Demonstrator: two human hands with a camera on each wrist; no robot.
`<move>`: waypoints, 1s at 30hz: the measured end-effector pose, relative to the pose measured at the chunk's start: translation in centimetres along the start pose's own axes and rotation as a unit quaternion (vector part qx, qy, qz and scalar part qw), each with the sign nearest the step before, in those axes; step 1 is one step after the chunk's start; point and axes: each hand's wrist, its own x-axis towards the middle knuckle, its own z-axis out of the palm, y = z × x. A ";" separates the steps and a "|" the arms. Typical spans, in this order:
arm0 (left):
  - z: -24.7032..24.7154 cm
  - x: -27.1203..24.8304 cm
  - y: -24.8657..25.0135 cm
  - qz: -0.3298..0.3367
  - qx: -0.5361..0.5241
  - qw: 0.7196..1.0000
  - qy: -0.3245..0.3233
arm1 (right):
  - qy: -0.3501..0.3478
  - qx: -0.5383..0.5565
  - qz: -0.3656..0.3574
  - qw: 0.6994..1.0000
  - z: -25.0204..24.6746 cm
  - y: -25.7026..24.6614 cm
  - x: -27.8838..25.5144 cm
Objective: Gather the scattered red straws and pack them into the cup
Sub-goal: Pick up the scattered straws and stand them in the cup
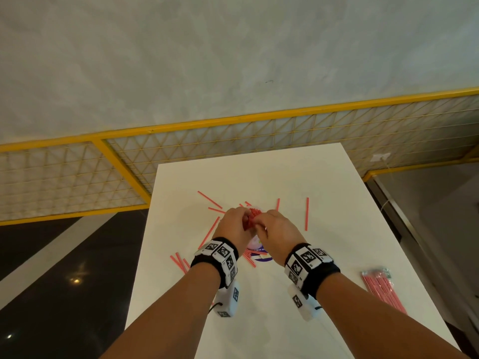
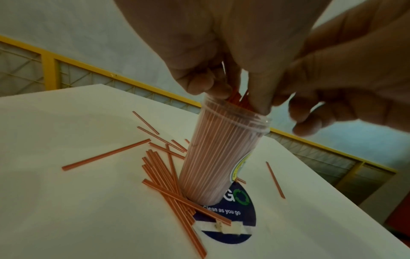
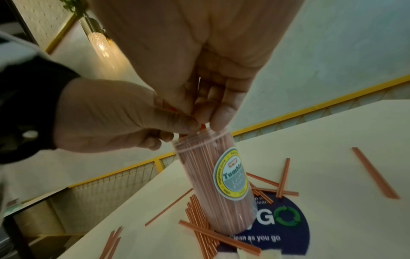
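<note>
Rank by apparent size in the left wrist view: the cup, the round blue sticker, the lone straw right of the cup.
1. cup
2. round blue sticker, partly hidden under the cup
3. lone straw, thinnest by far

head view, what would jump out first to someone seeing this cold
Both hands meet at table centre over a clear tumbler packed tight with red straws: the left hand and right hand pinch straw tips at its mouth. Loose red straws fan out around its base on the white table, and a wrapped bundle of straws lies near the right edge.
</note>
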 end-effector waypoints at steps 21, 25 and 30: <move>-0.4 -9.2 -4.5 0.144 0.172 0.974 -0.027 | -0.033 -0.121 0.249 0.960 3.6 13.7 2.1; 0.4 -13.1 -9.2 0.093 0.162 0.980 -0.063 | -0.081 -0.166 0.147 0.972 6.1 11.4 6.1; 1.4 -16.0 -13.9 0.094 0.118 0.988 -0.031 | -0.157 -0.196 0.010 0.968 6.6 9.0 9.1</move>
